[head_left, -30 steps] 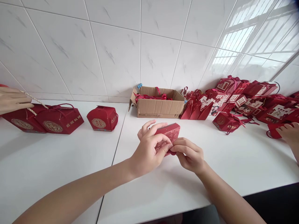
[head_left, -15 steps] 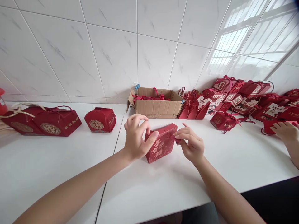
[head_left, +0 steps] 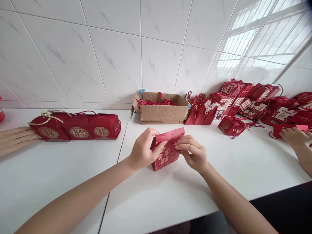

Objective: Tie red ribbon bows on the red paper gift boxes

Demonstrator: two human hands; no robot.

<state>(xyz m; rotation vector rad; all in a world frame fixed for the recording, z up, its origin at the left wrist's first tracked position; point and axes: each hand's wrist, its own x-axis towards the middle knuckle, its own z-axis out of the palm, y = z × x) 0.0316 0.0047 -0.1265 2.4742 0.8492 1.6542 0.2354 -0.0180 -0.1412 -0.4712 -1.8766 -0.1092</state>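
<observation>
A red paper gift box (head_left: 167,160) with gold Chinese characters stands slightly turned on the white table in front of me. Its pink-red top flap (head_left: 170,134) is raised along the upper edge. My left hand (head_left: 144,149) grips the left side of the box, thumb across the front and fingers behind the upper edge. At the right edge, my right hand (head_left: 193,152) is closed on the box, its bent fingers on the front face. The back of the box is hidden.
Behind the box stands an open cardboard carton (head_left: 162,114) of red ribbons. Folded red boxes (head_left: 201,112) and a pile of finished boxes (head_left: 258,100) lie right. Another person's hand (head_left: 18,139) touches a row of boxes (head_left: 78,128); a further hand (head_left: 297,135) rests far right.
My left hand has closed onto the box, and my right fingers have shifted left onto its front. The top flap has risen. At left, another person's hand has pushed two boxes against the third.
</observation>
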